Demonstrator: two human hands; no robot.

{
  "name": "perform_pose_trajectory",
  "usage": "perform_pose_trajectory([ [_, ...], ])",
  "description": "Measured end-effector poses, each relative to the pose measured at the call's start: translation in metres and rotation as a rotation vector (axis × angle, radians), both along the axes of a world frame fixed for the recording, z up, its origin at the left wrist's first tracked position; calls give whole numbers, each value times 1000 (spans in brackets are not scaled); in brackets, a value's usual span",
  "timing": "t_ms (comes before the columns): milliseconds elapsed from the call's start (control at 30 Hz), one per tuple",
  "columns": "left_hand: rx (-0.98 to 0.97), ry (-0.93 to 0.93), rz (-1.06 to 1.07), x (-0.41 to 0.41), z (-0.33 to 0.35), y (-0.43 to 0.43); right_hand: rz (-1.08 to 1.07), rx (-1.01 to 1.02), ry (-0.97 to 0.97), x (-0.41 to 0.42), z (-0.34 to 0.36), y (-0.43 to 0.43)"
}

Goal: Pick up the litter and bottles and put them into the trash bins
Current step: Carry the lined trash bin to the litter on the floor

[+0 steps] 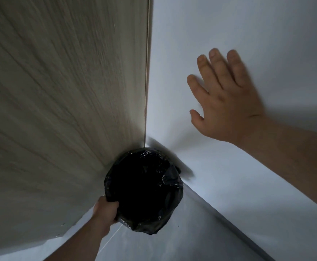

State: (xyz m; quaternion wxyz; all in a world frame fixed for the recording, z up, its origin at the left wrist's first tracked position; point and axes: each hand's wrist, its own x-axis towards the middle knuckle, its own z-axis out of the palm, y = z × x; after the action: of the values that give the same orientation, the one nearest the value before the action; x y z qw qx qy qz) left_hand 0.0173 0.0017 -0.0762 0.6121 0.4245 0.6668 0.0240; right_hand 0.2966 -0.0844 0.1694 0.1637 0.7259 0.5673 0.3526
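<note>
A round trash bin lined with a black plastic bag stands in a corner between a wood-grain panel and a white wall. Its inside is dark and I cannot see any contents. My left hand grips the bin's near left rim and the bag's edge. My right hand is raised to the right, fingers spread, flat against or just in front of the white wall, holding nothing. No litter or bottles are in view.
The wood-grain panel fills the left side. The white wall runs along the right, with a grey baseboard at its foot. Pale tiled floor lies in front of the bin.
</note>
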Motion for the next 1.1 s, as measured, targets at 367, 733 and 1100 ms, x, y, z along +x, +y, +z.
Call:
perform_pose_trajectory([
  [367, 137, -62, -57, -3, 66, 12, -92, -51, 88, -8, 8, -1],
  [733, 110, -156, -73, -45, 248, 3, -550, 34, 1423, -74, 96, -13],
  [1100, 286, -236, 64, -111, 483, -43, -632, 580, 2344, -151, 252, -70],
])
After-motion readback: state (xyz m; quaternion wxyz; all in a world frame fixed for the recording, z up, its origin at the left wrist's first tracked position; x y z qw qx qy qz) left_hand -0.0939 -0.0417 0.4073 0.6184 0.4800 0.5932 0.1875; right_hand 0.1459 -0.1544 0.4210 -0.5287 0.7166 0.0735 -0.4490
